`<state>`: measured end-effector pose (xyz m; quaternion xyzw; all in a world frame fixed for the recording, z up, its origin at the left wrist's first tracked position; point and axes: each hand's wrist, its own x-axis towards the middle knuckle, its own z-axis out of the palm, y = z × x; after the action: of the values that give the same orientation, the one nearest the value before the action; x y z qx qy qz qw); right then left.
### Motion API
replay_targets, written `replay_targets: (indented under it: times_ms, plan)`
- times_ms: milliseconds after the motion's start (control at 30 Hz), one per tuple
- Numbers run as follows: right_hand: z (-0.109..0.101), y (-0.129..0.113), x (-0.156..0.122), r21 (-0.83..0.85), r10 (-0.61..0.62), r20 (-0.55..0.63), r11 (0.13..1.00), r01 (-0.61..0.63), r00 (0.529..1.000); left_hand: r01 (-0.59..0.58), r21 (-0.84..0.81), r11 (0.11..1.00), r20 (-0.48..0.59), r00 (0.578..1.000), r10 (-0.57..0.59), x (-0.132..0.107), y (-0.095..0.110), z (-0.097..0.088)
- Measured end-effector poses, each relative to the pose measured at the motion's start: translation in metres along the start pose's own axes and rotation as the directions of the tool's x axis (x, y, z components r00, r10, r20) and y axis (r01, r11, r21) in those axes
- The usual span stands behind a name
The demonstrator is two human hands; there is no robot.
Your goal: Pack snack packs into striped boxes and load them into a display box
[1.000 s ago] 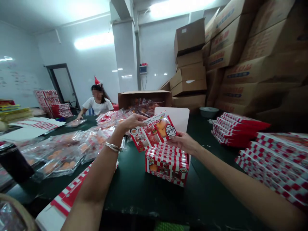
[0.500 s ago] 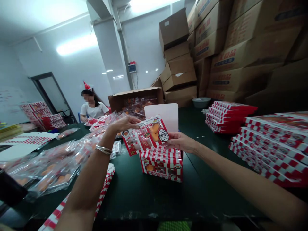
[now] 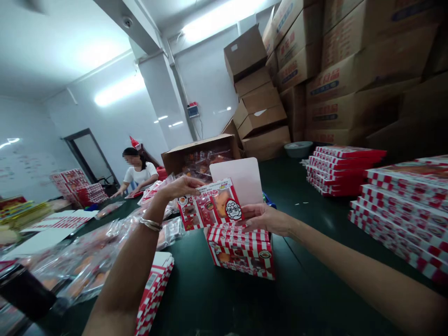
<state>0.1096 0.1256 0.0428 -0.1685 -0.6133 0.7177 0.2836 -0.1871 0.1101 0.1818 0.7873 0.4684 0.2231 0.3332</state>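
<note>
Between my two hands is a thin red-and-white printed food box [image 3: 210, 207], tilted with its picture side facing me. My left hand [image 3: 184, 186] pinches its upper left edge. At its right end, my right hand [image 3: 262, 218] grips it with the thumb and fingers. Just below and behind stands a red-and-white checked carton [image 3: 241, 261], with a white flap [image 3: 241, 177] raised at the back. Several striped edges show along its top. The held box covers part of the carton, so I cannot tell whether they touch.
Clear food packs [image 3: 87, 263] spread over the left. Flat checked cartons [image 3: 156, 289] lie near my left forearm, beside a black cup [image 3: 26, 289]. Stacked printed boxes [image 3: 399, 219] stand right, a grey bowl [image 3: 298, 149] behind. A co-worker [image 3: 140, 172] sits across the table; cardboard boxes [image 3: 336, 88] rise behind.
The camera view has shifted slightly. The held box has come more upright and faces me more squarely, still in both hands. The co-worker's arms have spread wider over the table.
</note>
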Motion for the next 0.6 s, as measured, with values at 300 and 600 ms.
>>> replay_targets:
  times_ms: [300,600]
  plan:
    - [-0.001,0.008,0.004,-0.030,0.006,0.011,1.000,-0.006,1.000,0.068,0.052,0.996,0.047,0.996,-0.071,0.006,0.006,-0.002]
    - [0.002,0.012,0.009,-0.084,0.005,0.017,0.997,-0.003,1.000,0.078,0.110,0.991,0.066,0.994,-0.085,-0.001,0.007,-0.002]
